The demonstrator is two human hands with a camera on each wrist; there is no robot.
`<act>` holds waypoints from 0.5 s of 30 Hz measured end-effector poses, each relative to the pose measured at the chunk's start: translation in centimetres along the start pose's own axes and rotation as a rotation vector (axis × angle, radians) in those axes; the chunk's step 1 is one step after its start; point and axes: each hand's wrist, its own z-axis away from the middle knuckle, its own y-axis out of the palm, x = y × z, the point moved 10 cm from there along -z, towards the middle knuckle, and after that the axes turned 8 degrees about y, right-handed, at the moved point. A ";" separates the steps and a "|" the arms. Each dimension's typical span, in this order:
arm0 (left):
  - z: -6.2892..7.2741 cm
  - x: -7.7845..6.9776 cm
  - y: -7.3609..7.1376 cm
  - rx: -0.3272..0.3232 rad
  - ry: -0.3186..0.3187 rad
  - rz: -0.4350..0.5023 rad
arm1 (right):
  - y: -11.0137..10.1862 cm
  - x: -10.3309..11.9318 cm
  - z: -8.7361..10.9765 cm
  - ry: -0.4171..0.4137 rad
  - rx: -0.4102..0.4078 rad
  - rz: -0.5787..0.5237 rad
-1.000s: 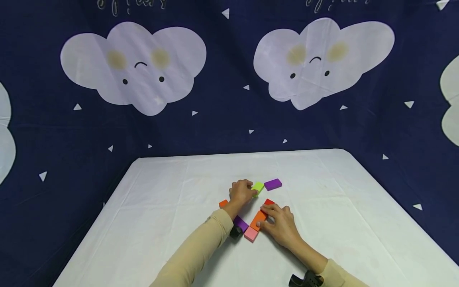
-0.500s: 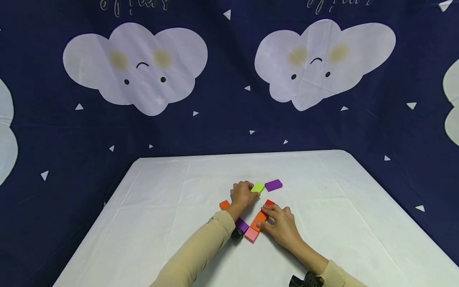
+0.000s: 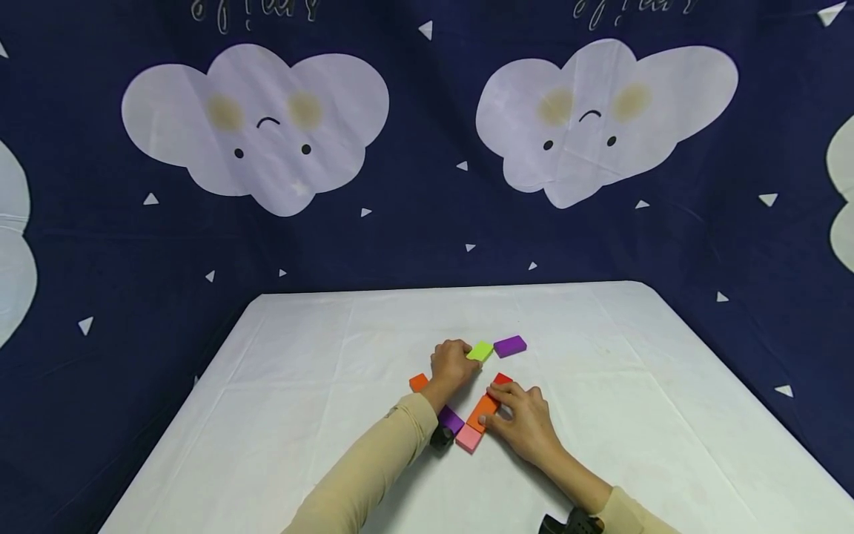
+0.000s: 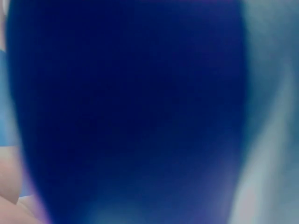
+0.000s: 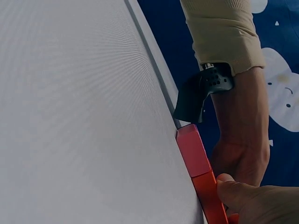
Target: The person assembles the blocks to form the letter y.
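In the head view my left hand (image 3: 452, 363) is at a lime green block (image 3: 480, 351), thumb and forefinger pinching its near end. My right hand (image 3: 527, 417) grips an orange block (image 3: 483, 412), its thumb against the near side and its fingers reaching over the end beside a red block (image 3: 502, 379). A pink block (image 3: 469, 439) adjoins the orange one; the right wrist view shows the right thumb (image 5: 229, 184) pressed on the orange block (image 5: 208, 193) there. Left of these lies a purple block (image 3: 451, 421), partly behind the left wrist. A dark blur fills most of the left wrist view.
A second purple block (image 3: 510, 346) lies at the far right, its corner by the green one. Another orange block (image 3: 418, 382) shows left of the left wrist. All lie on the white-covered table (image 3: 313, 348), with a dark blue cloud-patterned cloth (image 3: 427, 222) behind.
Both hands keep their places at the green and orange blocks; the left thumb has shifted only slightly. The whole head view has drifted a little, blocks included.
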 end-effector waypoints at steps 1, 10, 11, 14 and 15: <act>0.0 0.1 -0.1 -0.009 0.001 0.010 | 0.0 0.0 0.0 0.001 -0.001 -0.001; 0.2 0.6 -1.2 -0.073 -0.026 0.121 | -0.1 0.3 0.3 -0.017 -0.026 0.003; 0.3 0.5 -1.4 -0.079 -0.027 0.131 | -0.1 0.3 0.3 -0.019 -0.029 0.003; 0.5 0.2 -2.3 -0.098 -0.024 0.149 | -0.2 0.3 0.2 -0.020 -0.027 -0.003; 0.6 0.1 -2.6 -0.102 -0.019 0.148 | -0.2 0.4 0.2 -0.021 -0.025 -0.005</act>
